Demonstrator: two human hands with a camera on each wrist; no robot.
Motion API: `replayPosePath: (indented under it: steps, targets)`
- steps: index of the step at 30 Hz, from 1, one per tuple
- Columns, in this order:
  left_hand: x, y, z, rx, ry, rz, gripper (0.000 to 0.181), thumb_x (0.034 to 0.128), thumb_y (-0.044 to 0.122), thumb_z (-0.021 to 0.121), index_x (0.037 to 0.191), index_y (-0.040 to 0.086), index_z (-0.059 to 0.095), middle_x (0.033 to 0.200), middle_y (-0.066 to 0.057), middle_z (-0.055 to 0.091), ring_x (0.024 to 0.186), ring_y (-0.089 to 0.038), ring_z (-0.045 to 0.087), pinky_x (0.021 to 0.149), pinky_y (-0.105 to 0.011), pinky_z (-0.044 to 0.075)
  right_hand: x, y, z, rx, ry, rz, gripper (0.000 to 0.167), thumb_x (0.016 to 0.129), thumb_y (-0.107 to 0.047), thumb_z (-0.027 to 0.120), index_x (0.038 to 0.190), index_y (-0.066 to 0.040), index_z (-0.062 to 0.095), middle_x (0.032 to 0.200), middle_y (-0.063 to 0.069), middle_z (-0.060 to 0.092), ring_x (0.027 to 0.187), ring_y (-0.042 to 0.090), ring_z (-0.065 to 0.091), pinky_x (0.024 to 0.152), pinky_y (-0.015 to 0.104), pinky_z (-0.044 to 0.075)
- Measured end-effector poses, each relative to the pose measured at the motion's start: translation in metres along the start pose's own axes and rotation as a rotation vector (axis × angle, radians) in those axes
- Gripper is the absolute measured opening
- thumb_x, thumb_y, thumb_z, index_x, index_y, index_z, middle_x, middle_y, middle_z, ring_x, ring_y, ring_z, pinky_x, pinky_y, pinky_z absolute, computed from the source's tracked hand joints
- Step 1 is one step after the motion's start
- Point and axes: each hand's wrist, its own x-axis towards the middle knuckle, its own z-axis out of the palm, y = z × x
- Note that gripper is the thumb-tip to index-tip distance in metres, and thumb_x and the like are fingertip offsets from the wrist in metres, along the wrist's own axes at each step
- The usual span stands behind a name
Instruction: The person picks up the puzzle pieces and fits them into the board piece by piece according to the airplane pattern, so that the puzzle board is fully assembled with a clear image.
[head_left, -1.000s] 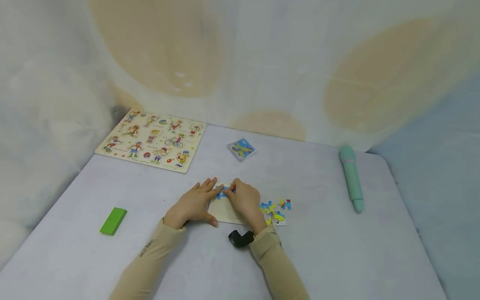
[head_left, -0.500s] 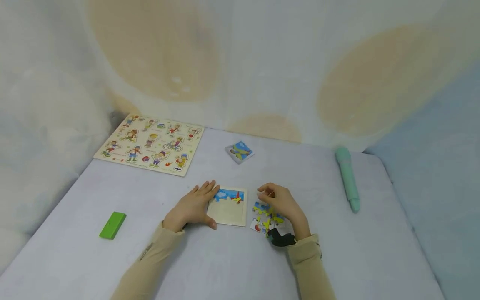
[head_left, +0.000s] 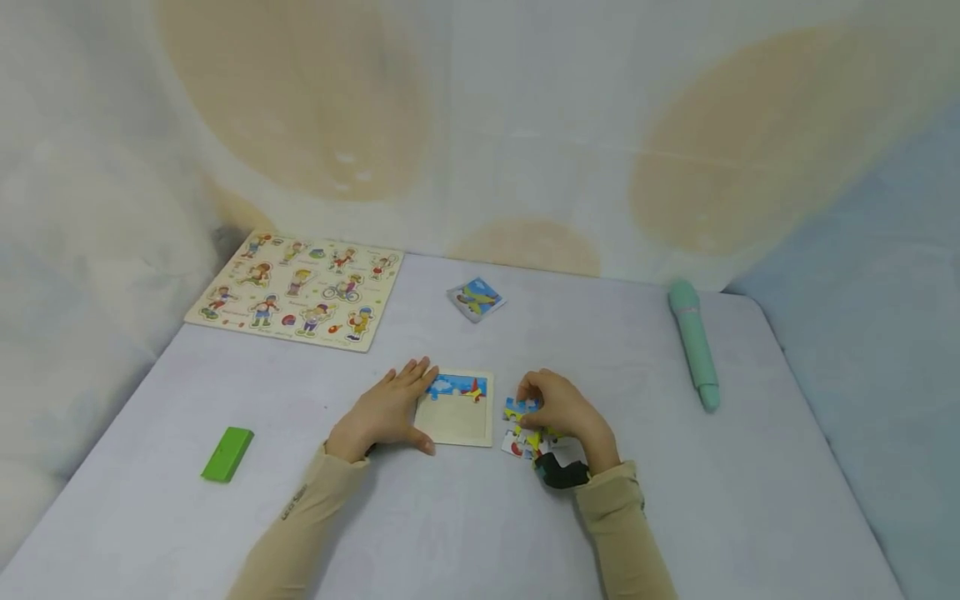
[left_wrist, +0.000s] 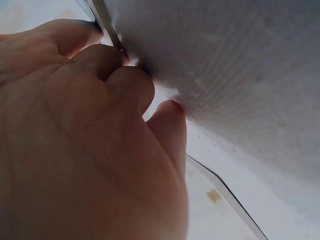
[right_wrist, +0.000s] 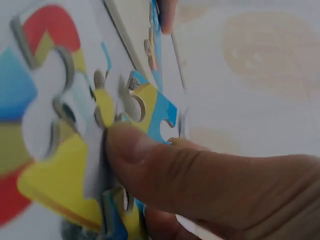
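Note:
My left hand (head_left: 387, 412) lies spread at the left side of a small wooden puzzle tray (head_left: 452, 445), fingers on its upper left corner and thumb at the lower left. Blue sky pieces and a red and yellow one (head_left: 475, 389) fill the tray's upper strip. Right of the tray, my right hand (head_left: 564, 410) bends over loose puzzle pieces. Its thumb and forefinger close around a blue and yellow piece (head_left: 512, 409). The right wrist view shows the thumb (right_wrist: 135, 145) against the near side of that piece (right_wrist: 157, 107), with other pieces (right_wrist: 60, 185) around.
A large board with printed children (head_left: 296, 292) lies at the back left. At the back middle is a small airplane picture card (head_left: 476, 298). A green block (head_left: 227, 454) sits on the left, and a mint green stick-shaped object (head_left: 695, 346) on the right.
My right hand has left the tray and moved right to the loose pieces, its fingers now down among them. A red and yellow piece shows in the tray. My left hand has stayed put.

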Motion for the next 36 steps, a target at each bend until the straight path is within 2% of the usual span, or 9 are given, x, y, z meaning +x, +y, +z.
replayPosePath:
  steps: [4, 11, 15, 21, 23, 29, 32, 36]
  targets:
    - [0.000, 0.000, -0.001, -0.008, -0.002, -0.005, 0.122, 0.0589, 0.050, 0.088, 0.154, 0.007, 0.024, 0.163, -0.013, 0.014, 0.151, -0.033, 0.011, 0.123, -0.053, 0.013, 0.001, -0.001, 0.002, 0.059, -0.026, -0.042, 0.024, 0.077, -0.002, 0.077, 0.093, -0.010, 0.061, 0.087, 0.003, 0.059, 0.077, 0.016, 0.052, 0.067, 0.026, 0.047]
    - [0.004, 0.002, 0.002, -0.004, 0.000, 0.003, 0.120, 0.0600, 0.049, 0.088, 0.154, 0.007, 0.025, 0.163, -0.013, 0.015, 0.151, -0.032, 0.011, 0.123, -0.051, 0.013, 0.006, 0.011, 0.001, 0.080, -0.006, -0.039, 0.012, 0.085, -0.005, 0.071, 0.094, -0.012, 0.067, 0.088, 0.002, 0.064, 0.080, 0.014, 0.055, 0.073, 0.026, 0.046]
    - [0.004, 0.002, 0.005, -0.012, 0.000, 0.008, 0.119, 0.0606, 0.047, 0.088, 0.153, 0.006, 0.026, 0.162, -0.014, 0.016, 0.151, -0.034, 0.012, 0.123, -0.053, 0.014, 0.012, 0.012, -0.001, 0.134, 0.000, -0.026, 0.009, 0.086, -0.007, 0.071, 0.094, -0.010, 0.069, 0.086, 0.003, 0.066, 0.080, 0.013, 0.058, 0.073, 0.025, 0.048]
    - [0.002, 0.000, 0.002, -0.005, 0.013, 0.001, 0.120, 0.0601, 0.049, 0.088, 0.154, 0.008, 0.025, 0.163, -0.012, 0.016, 0.151, -0.032, 0.012, 0.123, -0.052, 0.013, 0.025, -0.012, -0.006, 0.225, 0.009, -0.051, 0.011, 0.084, -0.009, 0.073, 0.094, -0.006, 0.069, 0.084, 0.005, 0.067, 0.076, 0.013, 0.059, 0.069, 0.024, 0.051]
    - [0.000, -0.001, 0.002, -0.006, 0.010, -0.003, 0.121, 0.0597, 0.050, 0.088, 0.154, 0.009, 0.024, 0.163, -0.011, 0.015, 0.152, -0.031, 0.011, 0.123, -0.052, 0.013, 0.028, -0.021, -0.002, 0.245, 0.001, -0.047, 0.011, 0.085, -0.009, 0.073, 0.094, -0.005, 0.069, 0.084, 0.005, 0.067, 0.076, 0.014, 0.059, 0.069, 0.024, 0.050]
    - [0.000, -0.003, 0.001, 0.002, 0.011, -0.008, 0.122, 0.0605, 0.052, 0.087, 0.155, 0.009, 0.023, 0.163, -0.012, 0.013, 0.152, -0.031, 0.010, 0.123, -0.052, 0.013, 0.036, -0.037, 0.012, 0.198, -0.011, -0.050, 0.010, 0.085, -0.013, 0.072, 0.094, -0.010, 0.072, 0.082, 0.003, 0.067, 0.077, 0.014, 0.057, 0.068, 0.024, 0.044]
    - [-0.001, -0.004, 0.002, 0.011, -0.004, -0.024, 0.122, 0.0606, 0.052, 0.087, 0.155, 0.010, 0.022, 0.163, -0.011, 0.012, 0.152, -0.030, 0.010, 0.123, -0.051, 0.013, 0.036, -0.042, 0.019, 0.206, -0.035, -0.057, 0.009, 0.086, -0.015, 0.072, 0.094, -0.013, 0.073, 0.082, 0.003, 0.069, 0.077, 0.014, 0.058, 0.067, 0.024, 0.044]
    - [0.000, -0.002, 0.005, 0.012, 0.003, -0.009, 0.121, 0.0606, 0.052, 0.087, 0.155, 0.010, 0.023, 0.163, -0.011, 0.014, 0.152, -0.030, 0.011, 0.123, -0.051, 0.014, 0.033, -0.048, 0.029, 0.217, -0.028, -0.059, 0.007, 0.085, -0.014, 0.072, 0.092, -0.012, 0.070, 0.080, 0.003, 0.070, 0.076, 0.014, 0.060, 0.066, 0.024, 0.045]
